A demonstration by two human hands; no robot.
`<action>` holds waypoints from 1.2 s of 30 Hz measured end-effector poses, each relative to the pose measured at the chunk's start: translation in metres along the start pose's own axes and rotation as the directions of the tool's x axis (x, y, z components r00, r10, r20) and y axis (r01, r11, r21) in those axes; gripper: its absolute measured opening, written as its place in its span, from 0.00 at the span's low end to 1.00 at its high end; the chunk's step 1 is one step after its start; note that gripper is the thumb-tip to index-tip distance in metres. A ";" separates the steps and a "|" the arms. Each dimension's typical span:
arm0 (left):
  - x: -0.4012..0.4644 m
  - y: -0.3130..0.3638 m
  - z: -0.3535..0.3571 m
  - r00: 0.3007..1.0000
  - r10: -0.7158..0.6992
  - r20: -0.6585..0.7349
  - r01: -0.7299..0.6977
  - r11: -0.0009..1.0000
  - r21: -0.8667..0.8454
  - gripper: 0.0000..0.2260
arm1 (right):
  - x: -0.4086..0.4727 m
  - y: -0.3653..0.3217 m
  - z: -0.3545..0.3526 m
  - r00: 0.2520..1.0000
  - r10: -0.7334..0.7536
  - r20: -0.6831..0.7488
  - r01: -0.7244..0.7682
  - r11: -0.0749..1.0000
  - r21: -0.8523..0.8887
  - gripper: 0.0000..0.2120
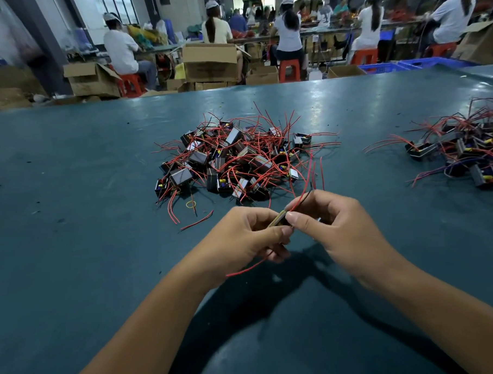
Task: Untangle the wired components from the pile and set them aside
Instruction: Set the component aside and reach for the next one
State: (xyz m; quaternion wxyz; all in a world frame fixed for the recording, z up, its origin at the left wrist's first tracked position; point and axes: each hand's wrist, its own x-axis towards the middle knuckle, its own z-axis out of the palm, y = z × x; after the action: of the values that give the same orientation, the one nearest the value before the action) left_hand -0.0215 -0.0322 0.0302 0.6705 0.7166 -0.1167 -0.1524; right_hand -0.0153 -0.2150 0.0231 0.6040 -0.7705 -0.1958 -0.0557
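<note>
A tangled pile of small black box components with red wires (233,159) lies in the middle of the dark green table (70,194). Just in front of it, both hands hold one component (279,220) above the table. My left hand (250,237) grips its body from the left, and a red wire trails down below that hand. My right hand (331,222) pinches the component's right end, where red and black wires rise between the fingers. Most of the component is hidden by the fingers.
A second heap of wired components (464,152) lies at the table's right edge. A yellow rubber band (191,204) and loose red wire pieces (197,223) lie near the pile's front. Beyond the table sit several seated workers, cardboard boxes (210,62) and red stools.
</note>
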 end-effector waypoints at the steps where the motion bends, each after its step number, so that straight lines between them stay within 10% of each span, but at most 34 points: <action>1: 0.000 0.001 0.002 1.000 -0.009 -0.009 0.009 1.000 -0.021 0.06 | 0.001 -0.001 0.000 1.000 0.029 -0.004 -0.029 0.998 0.060 0.01; 13: -0.001 -0.001 0.014 0.999 -0.047 -0.006 0.046 0.997 -0.062 0.06 | 0.005 -0.003 -0.001 0.948 0.312 -0.063 -0.274 0.901 0.337 0.06; 36: 0.002 -0.004 0.010 0.999 -0.039 -0.035 0.037 0.998 -0.057 0.06 | 0.007 0.001 -0.007 0.970 0.212 -0.117 -0.177 0.950 0.256 0.06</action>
State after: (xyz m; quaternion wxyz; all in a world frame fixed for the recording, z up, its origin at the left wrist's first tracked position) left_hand -0.0234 -0.0421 0.0260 0.6896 0.7021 -0.0863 -0.1554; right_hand -0.0076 -0.2198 0.0266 0.7089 -0.7002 -0.0803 -0.0265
